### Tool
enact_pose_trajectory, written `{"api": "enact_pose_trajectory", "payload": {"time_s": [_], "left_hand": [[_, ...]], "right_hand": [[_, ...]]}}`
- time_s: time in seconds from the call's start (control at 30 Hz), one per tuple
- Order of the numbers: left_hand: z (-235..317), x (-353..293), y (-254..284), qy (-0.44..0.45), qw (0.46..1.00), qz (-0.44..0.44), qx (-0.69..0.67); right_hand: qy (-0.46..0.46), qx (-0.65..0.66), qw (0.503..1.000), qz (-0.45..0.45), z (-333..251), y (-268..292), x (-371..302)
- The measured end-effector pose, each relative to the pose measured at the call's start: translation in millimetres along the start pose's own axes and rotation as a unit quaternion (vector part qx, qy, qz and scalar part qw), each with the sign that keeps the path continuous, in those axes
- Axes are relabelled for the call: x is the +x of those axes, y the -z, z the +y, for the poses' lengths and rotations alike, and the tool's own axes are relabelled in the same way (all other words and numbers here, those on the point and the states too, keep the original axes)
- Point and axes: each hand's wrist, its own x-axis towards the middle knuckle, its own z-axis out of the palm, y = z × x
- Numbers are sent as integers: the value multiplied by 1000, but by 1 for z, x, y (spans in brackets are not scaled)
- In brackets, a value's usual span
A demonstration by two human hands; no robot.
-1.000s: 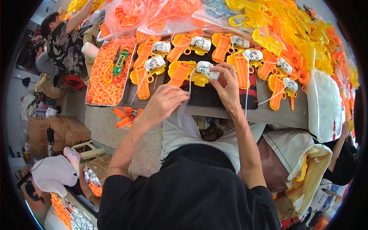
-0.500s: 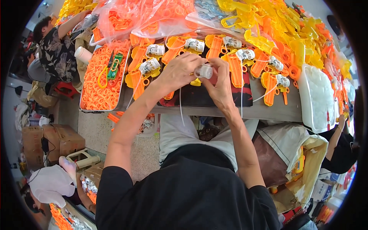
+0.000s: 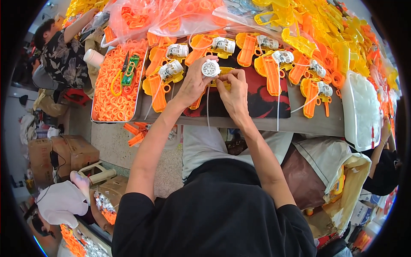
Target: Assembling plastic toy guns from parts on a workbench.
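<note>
My left hand (image 3: pixel 193 85) is closed around a white cylinder (image 3: pixel 210 68), its round end with several holes facing up. Just to its right my right hand (image 3: pixel 235 95) has its fingertips pinched together beside the cylinder's lower edge; what they hold, if anything, is hidden. Under both hands lies a yellow and orange toy gun half (image 3: pixel 225 75), mostly covered. A thin white tube (image 3: pixel 208 109) hangs down below the left hand toward the table edge. More orange and yellow toy guns with white cylinders, such as this toy gun (image 3: pixel 272 73), lie in rows around the hands.
A tray of orange rings (image 3: pixel 112 96) stands at left, with green-handled snippers (image 3: pixel 129 73) on top. Yellow and orange parts (image 3: pixel 312 32) pile up at the back right. A white tub (image 3: pixel 361 109) sits at the table's right end. Other people work at both sides.
The cylinder has turned from lying sideways between both hands to showing its holed end upward in my left hand. My right hand has let go of it and moved slightly lower. The view has shifted slightly.
</note>
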Motion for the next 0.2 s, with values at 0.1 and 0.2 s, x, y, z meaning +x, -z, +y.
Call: {"api": "enact_pose_trajectory", "payload": {"time_s": [0.1, 0.2], "left_hand": [[-1, -1, 2, 10, 1000, -10, -23], [-3, -3, 4, 4, 1000, -16, -19]], "right_hand": [[-8, -11, 1000, -2, -1, -2, 2], [-26, -42, 998, -41, -6, 3, 4]]}}
